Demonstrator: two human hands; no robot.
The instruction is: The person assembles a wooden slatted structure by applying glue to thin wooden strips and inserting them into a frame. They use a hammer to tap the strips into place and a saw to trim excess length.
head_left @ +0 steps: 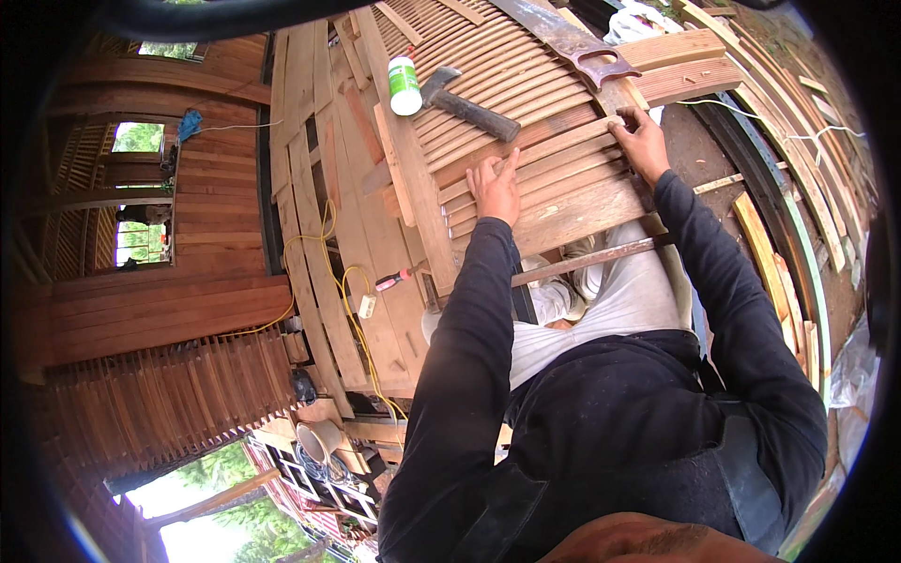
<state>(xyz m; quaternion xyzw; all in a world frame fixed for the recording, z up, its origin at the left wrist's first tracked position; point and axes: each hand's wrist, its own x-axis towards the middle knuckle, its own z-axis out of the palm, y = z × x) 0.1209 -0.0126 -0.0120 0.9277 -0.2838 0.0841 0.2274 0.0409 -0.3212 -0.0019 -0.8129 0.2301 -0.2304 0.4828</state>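
So, far on the left there is a wall (221,227) made of long brown boards. Next to it, a yellow cord (324,235) loops over flat planks (310,202). A small white block (367,306) sits by the cord, and just beside it lies a screwdriver (392,280) with a red and black handle. Farther up is a white and green bottle (404,89). To its right is a hammer (479,114), lying on a row of thin wood strips.

The left hand (496,192) rests on the strips, palm down, with its fingers a little spread. A light wooden slat (568,138) runs from near those fingers over to the other hand, and it lies next to the other strips. Above it is a saw (605,68) with a brown handle, lying on the wood. The right hand (643,145) has its thumb and fingers bent in, pinching the slat's right end. Last, on the far right, long boards (798,155) lie side by side on the ground.
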